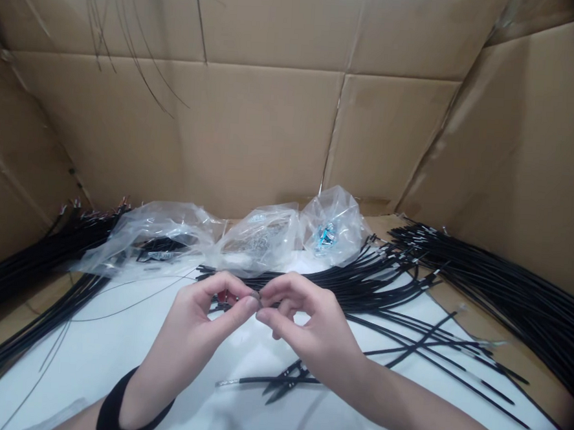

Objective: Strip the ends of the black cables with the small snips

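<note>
My left hand (197,326) and my right hand (304,326) meet over the white table (113,353), fingertips pinched together around a tiny dark part (256,297) held between them. Both hands are closed in a pinch; what the part is I cannot make out. A black band circles my left wrist. Under my right hand lie loose black cables (277,383) with bare metal ends. A row of black cables (360,284) lies just behind the hands.
Three clear plastic bags stand behind the hands: one with dark parts (159,239), one with small metal parts (261,236), one with blue parts (332,227). Big bundles of black cables lie at left (36,258) and right (506,293). Cardboard walls (254,122) enclose the table.
</note>
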Action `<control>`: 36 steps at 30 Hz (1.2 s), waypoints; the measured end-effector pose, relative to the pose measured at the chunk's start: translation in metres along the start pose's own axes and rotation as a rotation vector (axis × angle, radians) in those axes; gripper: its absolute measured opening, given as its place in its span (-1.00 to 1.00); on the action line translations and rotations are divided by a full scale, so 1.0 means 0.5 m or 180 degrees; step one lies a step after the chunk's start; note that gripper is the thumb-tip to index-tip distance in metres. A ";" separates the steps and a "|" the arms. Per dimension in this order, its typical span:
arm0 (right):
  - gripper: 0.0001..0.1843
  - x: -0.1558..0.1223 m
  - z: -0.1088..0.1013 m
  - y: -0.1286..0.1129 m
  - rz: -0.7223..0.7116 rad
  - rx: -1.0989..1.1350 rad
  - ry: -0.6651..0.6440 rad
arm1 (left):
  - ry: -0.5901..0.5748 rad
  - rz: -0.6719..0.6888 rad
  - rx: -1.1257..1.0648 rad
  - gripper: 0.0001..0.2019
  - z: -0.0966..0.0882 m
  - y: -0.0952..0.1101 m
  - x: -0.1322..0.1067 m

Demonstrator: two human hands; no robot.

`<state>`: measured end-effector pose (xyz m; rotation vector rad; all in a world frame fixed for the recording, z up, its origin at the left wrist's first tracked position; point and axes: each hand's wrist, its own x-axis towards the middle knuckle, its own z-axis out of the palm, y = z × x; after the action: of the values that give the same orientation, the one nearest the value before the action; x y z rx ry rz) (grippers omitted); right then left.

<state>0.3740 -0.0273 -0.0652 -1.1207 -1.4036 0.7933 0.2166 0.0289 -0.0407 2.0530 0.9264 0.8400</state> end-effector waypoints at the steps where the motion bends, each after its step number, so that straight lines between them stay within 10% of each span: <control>1: -0.80 -0.001 0.001 0.002 -0.0103 -0.0086 0.0027 | -0.0080 -0.0079 -0.0012 -0.79 -0.002 0.001 0.000; 13: -0.90 0.001 0.008 0.017 -0.0867 -0.0567 0.0305 | 0.0013 0.0342 0.0765 -0.80 -0.006 0.012 -0.002; 36: -0.79 0.008 0.018 0.020 0.0264 0.0218 0.0094 | 0.0111 -0.0853 -0.1079 -0.85 0.045 -0.019 -0.002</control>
<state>0.3671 -0.0193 -0.0746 -1.1390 -1.3028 0.8744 0.2305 0.0250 -0.0604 1.5895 0.9778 0.8252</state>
